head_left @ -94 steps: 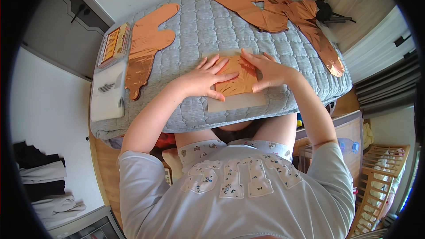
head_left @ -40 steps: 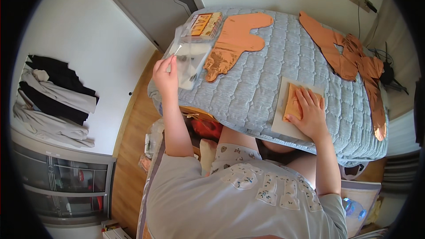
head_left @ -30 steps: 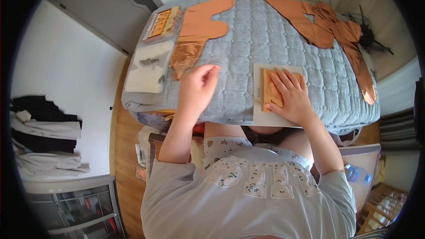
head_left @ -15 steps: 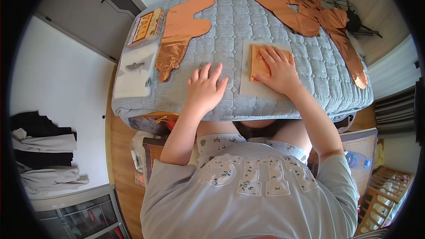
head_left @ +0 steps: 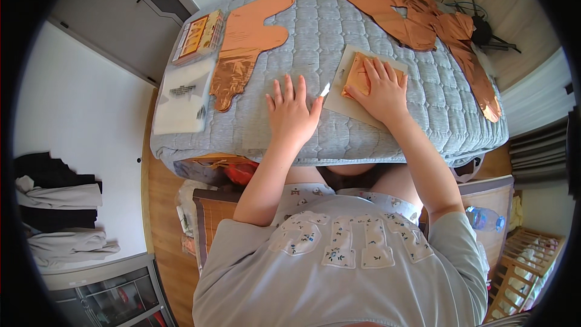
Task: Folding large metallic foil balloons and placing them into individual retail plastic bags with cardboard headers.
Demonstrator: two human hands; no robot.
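My right hand [head_left: 383,94] lies flat, fingers stretched, on a folded copper-coloured foil piece [head_left: 357,75]. Beneath that is a pale, frosted flat sheet or bag [head_left: 336,99], tilted on the bed. My left hand [head_left: 293,109] is palm down with its fingers spread, to the left of the frosted sheet. At its thumb tip a small white, pointed bit [head_left: 325,89] shows; I cannot make out what it belongs to. A faint see-through film [head_left: 254,137] seems to lie under the left hand.
Grey quilted bedding [head_left: 315,24] carries a flat copper foil shape [head_left: 248,30], a second, twisted copper foil shape [head_left: 417,21], a stack of white plastic bags [head_left: 181,106] and a packet with a coloured print [head_left: 198,36]. A black device with antennas [head_left: 482,29] stands at the far right.
The folded foil and its frosted sheet have turned clockwise under my right hand. My left hand has moved right and slightly forward, and the white bit now shows by its thumb.
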